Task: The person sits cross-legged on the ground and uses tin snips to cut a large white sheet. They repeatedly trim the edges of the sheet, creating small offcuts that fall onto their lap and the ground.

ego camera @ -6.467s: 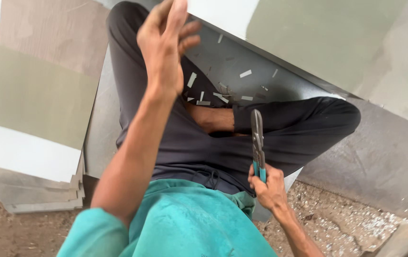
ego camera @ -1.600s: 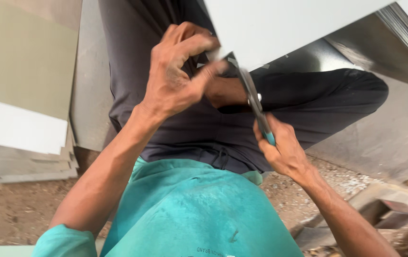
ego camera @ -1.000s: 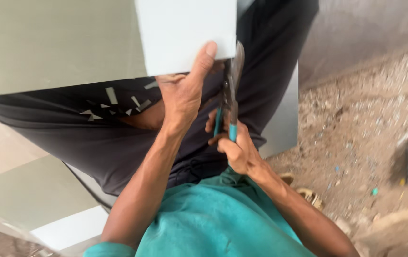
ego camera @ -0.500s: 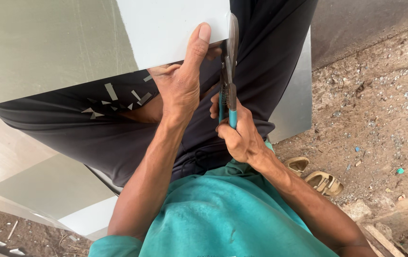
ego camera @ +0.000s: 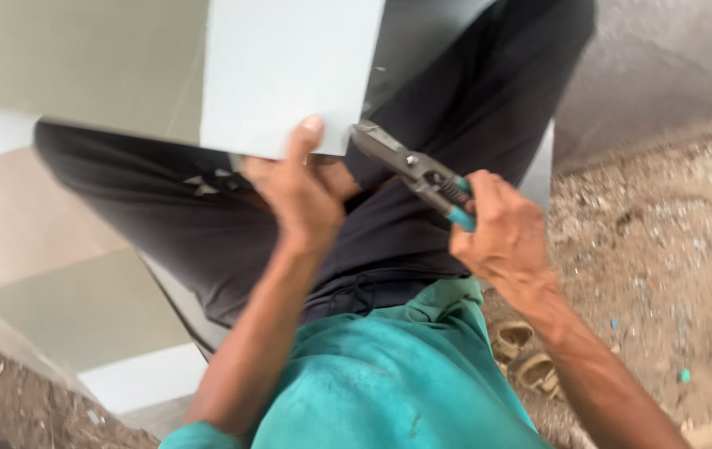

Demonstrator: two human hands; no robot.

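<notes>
My left hand [ego camera: 299, 193] grips the lower edge of a pale grey-white sheet [ego camera: 289, 71], thumb pressed on its face near the bottom right corner. My right hand [ego camera: 504, 233] holds a pair of snips [ego camera: 412, 170] with teal handles. The jaws of the snips meet the sheet's lower right corner. Both hands are above my lap, over dark trousers and a teal shirt.
Large flat panels in green, beige and white [ego camera: 65, 308] lie on the ground at left. Small offcut strips [ego camera: 206, 185] rest on my trouser leg. Gravelly dirt [ego camera: 663, 249] is at right, with a pair of sandals [ego camera: 526, 357] near my right forearm.
The snips have swung from pointing straight up along the sheet's right edge to slanting in at its lower right corner. My right hand has moved to the right.
</notes>
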